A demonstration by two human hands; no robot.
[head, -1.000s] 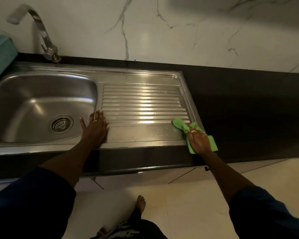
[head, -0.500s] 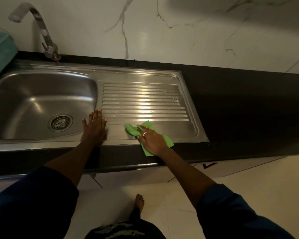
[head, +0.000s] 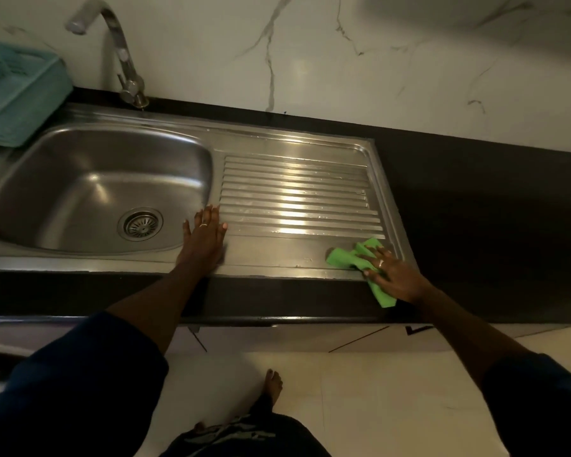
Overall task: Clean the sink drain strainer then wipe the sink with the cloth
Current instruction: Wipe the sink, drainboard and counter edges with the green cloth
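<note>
a: right hand [head: 393,275] flat on the green cloth [head: 345,257], fingers spread, hiding its middle, at the drainboard [head: 294,199]'s near right corner.
b: left hand [head: 203,240] flat, fingers straight, beside the sink [head: 63,179] rim; strainer [head: 140,224] sits in its floor. teal basket [head: 14,87] cut off left; dark table [head: 475,192] runs on right.

I face a white, grey-veined marble wall [head: 376,77] behind the black counter [head: 475,199]; pale floor tiles [head: 393,397] below, dim light.

view: head, single | from above, standing | faces forward-down onto sink [head: 80,192] | near | wide-angle
</note>
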